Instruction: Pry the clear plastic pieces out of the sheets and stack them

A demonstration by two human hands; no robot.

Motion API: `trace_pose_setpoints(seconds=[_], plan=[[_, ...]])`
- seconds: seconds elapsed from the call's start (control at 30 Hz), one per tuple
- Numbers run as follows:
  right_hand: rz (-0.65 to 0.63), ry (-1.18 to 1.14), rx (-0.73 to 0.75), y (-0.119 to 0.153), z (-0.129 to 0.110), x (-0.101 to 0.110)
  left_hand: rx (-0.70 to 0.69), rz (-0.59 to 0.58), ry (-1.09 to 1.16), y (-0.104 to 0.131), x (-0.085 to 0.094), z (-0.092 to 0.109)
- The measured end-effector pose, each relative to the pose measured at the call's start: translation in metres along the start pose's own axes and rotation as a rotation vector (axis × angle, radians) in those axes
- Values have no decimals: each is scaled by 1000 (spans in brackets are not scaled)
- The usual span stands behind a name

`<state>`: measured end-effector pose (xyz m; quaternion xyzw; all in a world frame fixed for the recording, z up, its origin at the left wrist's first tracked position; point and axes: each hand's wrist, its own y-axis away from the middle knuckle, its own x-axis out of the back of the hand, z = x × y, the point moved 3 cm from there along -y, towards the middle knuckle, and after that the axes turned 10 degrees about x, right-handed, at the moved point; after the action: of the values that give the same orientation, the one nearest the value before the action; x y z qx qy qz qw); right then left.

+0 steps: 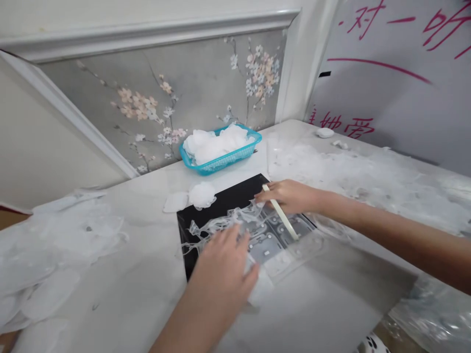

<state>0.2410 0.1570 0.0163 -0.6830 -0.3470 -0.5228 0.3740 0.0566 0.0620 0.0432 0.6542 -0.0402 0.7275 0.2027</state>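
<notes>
On a black board lies a clear molded plastic sheet with several panels and small raised dots. My right hand is closed around a thin cream-colored stick at the sheet's far edge; the stick's lower end points toward me. Tangled translucent plastic strips spread over the board between my hands. My left hand, slightly blurred, is over the near left part of the sheet and strips, with its fingers stretched out and thumb apart. Whether it touches them is hidden.
A blue basket of white, filmy pieces stands by the wall. Beside the board lie a round white bundle and a flat white piece. Translucent sheets pile up at left and right. A whiteboard stands behind.
</notes>
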Motion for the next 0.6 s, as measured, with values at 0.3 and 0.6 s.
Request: trace_pose_setpoints(seconds=[0.3, 0.6], plan=[[502, -123, -674, -30, 77, 25, -58, -283, -180, 27, -13, 19], [677, -662, -595, -9, 38, 16, 171, -263, -105, 50, 15, -25]])
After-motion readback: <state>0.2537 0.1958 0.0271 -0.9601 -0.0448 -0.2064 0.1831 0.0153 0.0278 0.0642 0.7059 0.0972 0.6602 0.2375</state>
